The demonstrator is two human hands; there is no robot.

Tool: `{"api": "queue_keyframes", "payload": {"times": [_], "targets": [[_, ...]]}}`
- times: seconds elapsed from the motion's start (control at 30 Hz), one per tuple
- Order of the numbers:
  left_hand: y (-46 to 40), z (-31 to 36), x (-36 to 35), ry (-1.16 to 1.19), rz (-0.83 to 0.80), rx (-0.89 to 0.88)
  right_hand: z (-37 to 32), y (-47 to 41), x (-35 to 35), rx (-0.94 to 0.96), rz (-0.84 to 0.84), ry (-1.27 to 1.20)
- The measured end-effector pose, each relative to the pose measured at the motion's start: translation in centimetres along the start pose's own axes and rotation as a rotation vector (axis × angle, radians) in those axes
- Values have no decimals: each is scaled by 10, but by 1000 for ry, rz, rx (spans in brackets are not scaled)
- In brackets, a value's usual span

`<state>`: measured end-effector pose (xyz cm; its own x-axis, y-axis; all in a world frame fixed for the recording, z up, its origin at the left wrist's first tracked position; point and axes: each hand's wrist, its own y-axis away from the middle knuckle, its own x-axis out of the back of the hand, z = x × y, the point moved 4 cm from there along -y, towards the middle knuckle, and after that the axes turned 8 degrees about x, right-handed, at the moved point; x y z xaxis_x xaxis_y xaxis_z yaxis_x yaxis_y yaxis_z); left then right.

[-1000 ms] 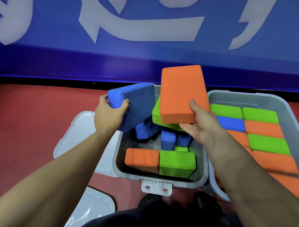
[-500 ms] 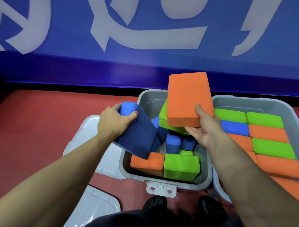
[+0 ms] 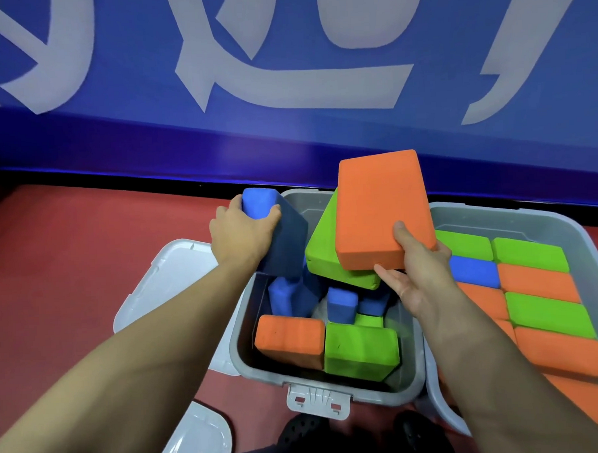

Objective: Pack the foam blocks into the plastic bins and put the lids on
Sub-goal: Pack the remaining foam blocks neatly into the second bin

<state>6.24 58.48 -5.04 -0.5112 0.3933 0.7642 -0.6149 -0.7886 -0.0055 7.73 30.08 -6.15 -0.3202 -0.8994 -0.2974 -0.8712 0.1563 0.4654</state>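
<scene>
Head view: left hand (image 3: 238,234) grips blue block (image 3: 277,234); right hand (image 3: 418,272) grips stacked orange block (image 3: 382,205).

My left grip (image 3: 243,235) curls round the top end of a blue foam block (image 3: 281,240), which stands tilted over the near grey bin (image 3: 318,395). My right grip (image 3: 419,272) holds an orange block (image 3: 382,205) stacked on a green block (image 3: 330,259) above the same bin. Inside it lie an orange block, a green one and several blue ones, jumbled. The right-hand bin (image 3: 496,217), just beside it, holds neat rows of green, orange and blue blocks. Two clear lids (image 3: 163,280) lie on the red floor, left of the bins.
</scene>
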Motion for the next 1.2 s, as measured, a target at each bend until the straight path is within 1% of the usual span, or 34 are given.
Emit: {"api": "queue_keyframes", "payload": {"times": [0.07, 0.17, 0.27, 0.37, 0.43, 0.5, 0.57, 0.63, 0.7, 0.77, 0.8, 0.87, 0.93, 1.0, 1.07, 1.2], "targets": [[-7, 6, -10, 35, -21, -52, 1, -2, -1, 1, -9, -12], [-20, 13, -27, 53, -98, -138, 4, -6, -2, -1, -22, 3], [-33, 17, -49, -8, -179, -136, 5, -8, -1, -10, -14, -20], [-36, 18, -70, -81, -216, -116, 6, -12, 3, -37, -2, -62], [-42, 17, -78, -12, -217, -62, 5, -15, 5, -42, -4, -64], [-50, 16, -82, 97, -224, -43, 2, -18, 5, -33, -19, -61], [-56, 14, -83, 185, -289, -78, 0, -19, 5, -25, -31, -54], [-55, 6, -80, 189, -346, -129, -1, -18, 4, -24, -41, -46], [-49, -8, -75, 180, -292, -155, 1, -15, 2, -33, -43, -49], [-38, -33, -75, 177, -218, -96, 3, -12, 0, -40, -39, -46], [-31, -47, -78, 152, -232, -47, 4, -9, -2, -43, -36, -44], [-16, -74, -91, 37, -368, 39, 8, -5, -5, -46, -39, -36], [-3, -94, -108, -129, -506, 52, 11, -3, -8, -50, -55, -26], [6, -107, -124, -264, -580, 52, 15, -2, -11, -59, -69, -14], [13, -113, -138, -347, -621, 55, 18, -2, -13, -64, -71, -1], [19, -124, -158, -387, -607, 64, 22, -5, -16, -76, -72, 18]]}}
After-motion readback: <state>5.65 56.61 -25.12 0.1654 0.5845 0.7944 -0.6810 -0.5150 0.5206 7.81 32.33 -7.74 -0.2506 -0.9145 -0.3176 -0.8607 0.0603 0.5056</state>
